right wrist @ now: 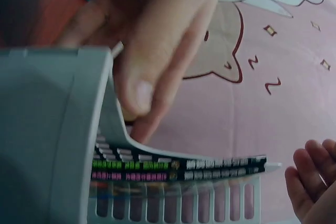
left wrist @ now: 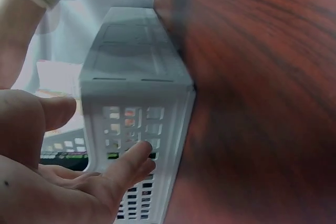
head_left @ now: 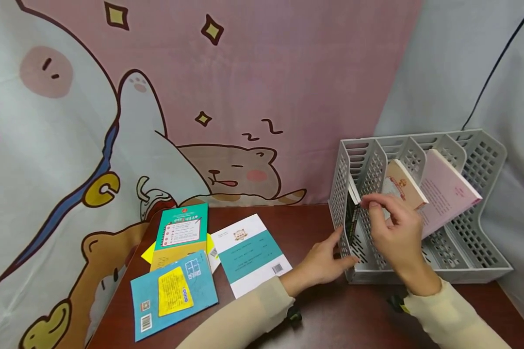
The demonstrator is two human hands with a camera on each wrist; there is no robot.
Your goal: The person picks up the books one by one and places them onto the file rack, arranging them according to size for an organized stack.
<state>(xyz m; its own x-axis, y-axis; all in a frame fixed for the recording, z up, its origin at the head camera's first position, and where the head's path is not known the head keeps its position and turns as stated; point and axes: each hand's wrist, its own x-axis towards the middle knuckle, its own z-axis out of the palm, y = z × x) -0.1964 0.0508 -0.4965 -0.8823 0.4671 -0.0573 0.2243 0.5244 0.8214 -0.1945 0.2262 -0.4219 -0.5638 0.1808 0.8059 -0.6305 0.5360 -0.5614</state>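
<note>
A grey perforated desk rack (head_left: 428, 275) with upright dividers stands at the right. In its leftmost compartment a thin book with a black cover and coloured print (right wrist: 226, 167) leans against the end wall (left wrist: 157, 129). My left hand (head_left: 320, 259) is at that wall's front corner, fingers straight against the outer side and thumb over the low edge. Above the same compartment is my right hand (head_left: 395, 225), fingers loosely bent and holding nothing. In the right wrist view its fingertips (right wrist: 304, 169) are just apart from the book's corner.
In other compartments lean a tan book (head_left: 403, 184) and a pink book (head_left: 445, 191). On the brown table (head_left: 319, 315) at left lie a white-and-teal book (head_left: 253, 254), a green book (head_left: 181, 230) over a yellow one, and a blue book (head_left: 207, 286). A patterned curtain hangs behind.
</note>
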